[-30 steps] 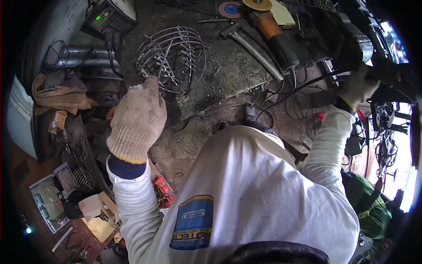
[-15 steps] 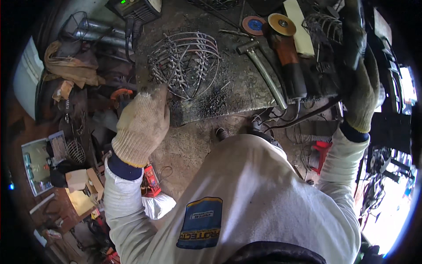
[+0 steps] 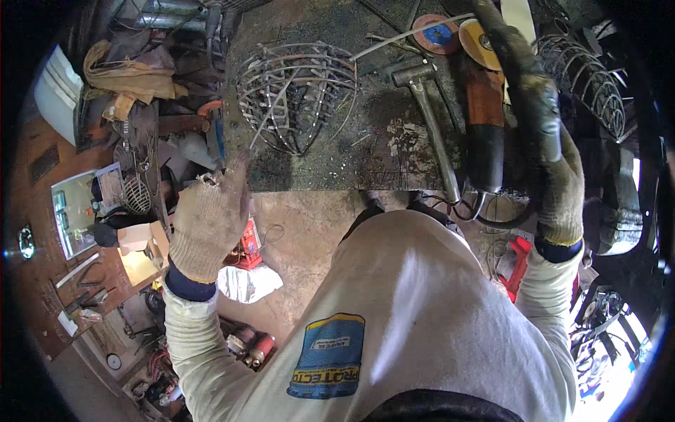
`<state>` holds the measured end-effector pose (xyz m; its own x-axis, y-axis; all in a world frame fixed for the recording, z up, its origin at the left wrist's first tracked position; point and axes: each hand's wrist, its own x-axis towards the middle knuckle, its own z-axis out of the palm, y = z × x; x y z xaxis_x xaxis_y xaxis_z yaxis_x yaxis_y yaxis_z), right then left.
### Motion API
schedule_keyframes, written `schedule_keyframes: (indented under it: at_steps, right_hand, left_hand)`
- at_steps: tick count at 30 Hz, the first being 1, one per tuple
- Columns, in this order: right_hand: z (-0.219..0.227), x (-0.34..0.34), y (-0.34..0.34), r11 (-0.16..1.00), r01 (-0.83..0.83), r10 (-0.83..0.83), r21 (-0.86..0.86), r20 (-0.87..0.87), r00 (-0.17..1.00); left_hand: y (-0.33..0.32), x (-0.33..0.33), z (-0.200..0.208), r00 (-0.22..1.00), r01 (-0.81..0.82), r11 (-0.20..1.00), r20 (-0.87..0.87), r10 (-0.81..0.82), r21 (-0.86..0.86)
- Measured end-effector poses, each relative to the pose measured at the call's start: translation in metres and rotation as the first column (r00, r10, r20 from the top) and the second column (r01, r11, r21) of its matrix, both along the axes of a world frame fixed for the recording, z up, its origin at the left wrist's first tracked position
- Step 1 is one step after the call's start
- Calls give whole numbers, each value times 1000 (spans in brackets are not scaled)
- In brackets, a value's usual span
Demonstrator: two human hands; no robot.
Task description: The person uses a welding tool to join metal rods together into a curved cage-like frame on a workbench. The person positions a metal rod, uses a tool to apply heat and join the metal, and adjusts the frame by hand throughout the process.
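Observation:
My gloved left hand (image 3: 207, 221) is closed near the bench's front edge. A thin metal rod (image 3: 271, 116) runs from its fingertips up across a wire basket-like frame (image 3: 299, 84) of curved steel rods. My gloved right hand (image 3: 561, 186) is wrapped round a dark electrode holder (image 3: 531, 91) at the bench's right side. From the holder's far end a slim welding electrode (image 3: 415, 34) reaches left, its tip close to the frame's upper right side. The right fingers are partly hidden behind the holder.
Right of the frame lie a chipping-type hammer (image 3: 429, 116) and an angle grinder (image 3: 485, 119), with a loose disc (image 3: 436, 34) behind them. A second curved wire frame (image 3: 587, 81) is at the far right. Cables (image 3: 485, 214) hang below the bench (image 3: 394, 165).
The view has shifted. My right hand has swung the electrode holder inward, and its electrode now shows over the bench. My left hand has drawn back from the frame's edge; the thin rod now shows.

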<state>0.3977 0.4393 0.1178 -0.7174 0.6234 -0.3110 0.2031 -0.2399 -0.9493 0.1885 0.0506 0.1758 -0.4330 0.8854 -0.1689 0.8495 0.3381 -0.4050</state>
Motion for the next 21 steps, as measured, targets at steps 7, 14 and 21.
schedule_keyframes:
  at_steps: [7, 14, 21]
  right_hand:
    - [-19, -28, 6, 982, -181, 174, -53, -111, 978]
    - [-39, -39, 17, 922, -349, 353, 167, 7, 936]
    - [-39, -48, 11, 957, -289, 289, -15, 13, 957]
  left_hand:
    - [15, 3, 6, 973, -196, 977, 107, 205, -88]
    - [25, 12, 15, 946, -275, 962, 181, 268, 10]
    - [22, 9, 11, 954, -240, 970, 180, 241, -26]
